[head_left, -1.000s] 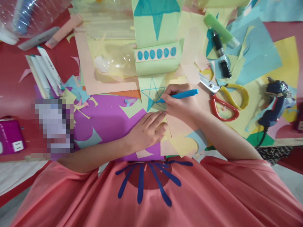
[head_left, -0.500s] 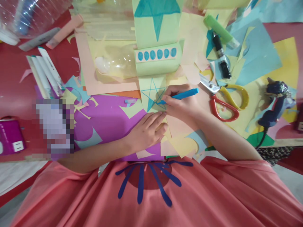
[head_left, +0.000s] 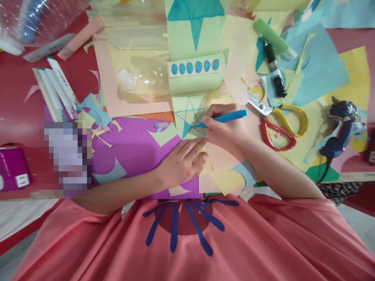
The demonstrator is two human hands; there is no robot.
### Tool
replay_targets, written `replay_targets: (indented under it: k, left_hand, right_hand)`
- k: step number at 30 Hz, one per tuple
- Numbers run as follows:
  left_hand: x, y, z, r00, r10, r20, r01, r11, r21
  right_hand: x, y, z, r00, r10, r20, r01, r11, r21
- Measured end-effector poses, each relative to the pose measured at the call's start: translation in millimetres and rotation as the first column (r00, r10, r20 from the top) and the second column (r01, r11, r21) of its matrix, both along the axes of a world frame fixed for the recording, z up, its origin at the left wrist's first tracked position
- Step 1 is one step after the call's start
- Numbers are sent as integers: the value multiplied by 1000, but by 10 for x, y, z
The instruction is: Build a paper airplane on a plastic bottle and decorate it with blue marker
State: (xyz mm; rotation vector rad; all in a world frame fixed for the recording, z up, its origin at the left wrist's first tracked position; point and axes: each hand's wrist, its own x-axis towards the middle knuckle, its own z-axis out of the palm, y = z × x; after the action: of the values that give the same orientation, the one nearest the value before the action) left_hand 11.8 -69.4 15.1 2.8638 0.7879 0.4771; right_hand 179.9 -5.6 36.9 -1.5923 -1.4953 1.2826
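Note:
My right hand (head_left: pixel 224 127) is closed around a blue marker (head_left: pixel 233 116), its tip resting on the lower part of a star outline (head_left: pixel 187 113). The star is drawn in blue on pale green paper (head_left: pixel 180 100), and its lower left point is coloured in. My left hand (head_left: pixel 184 162) lies flat with fingers stretched out, fingertips at the lower edge of that paper. Above the star, a strip with several blue ovals (head_left: pixel 194 68) sits on a curved green piece, and a large teal star (head_left: pixel 196 13) shows at the top. A small blue marker cap (head_left: pixel 162 125) rests on the purple sheet (head_left: pixel 131 136).
Scissors (head_left: pixel 265 111) with red and yellow handles lie right of my right hand. Beyond them are a black pen (head_left: pixel 275 70), a green marker (head_left: pixel 274 38) and a dark blue corded tool (head_left: pixel 340 128). Several white markers (head_left: pixel 60 89) lie left, near a clear plastic bottle (head_left: pixel 143 76).
The marker and my right hand have shifted very slightly. My left hand stays in place, and the rest looks the same.

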Motion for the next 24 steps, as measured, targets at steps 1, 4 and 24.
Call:
replay_targets:
  k: [1,4,24]
  left_hand:
    - [-1,0,-1,1000,1,-2,-1,1000,4]
    - [-1,3,-3,1000,3,-10,-3,1000,13]
    - [6,-1,3,1000,7,-7,-7,1000,1]
  right_hand:
    - [3,-2,-2,1000,3,-13,-3,1000,-10]
    - [7,-3,-1,999,25,-42,-26,999,-27]
    - [-2,-12,22,998,-19,58,14,996,83]
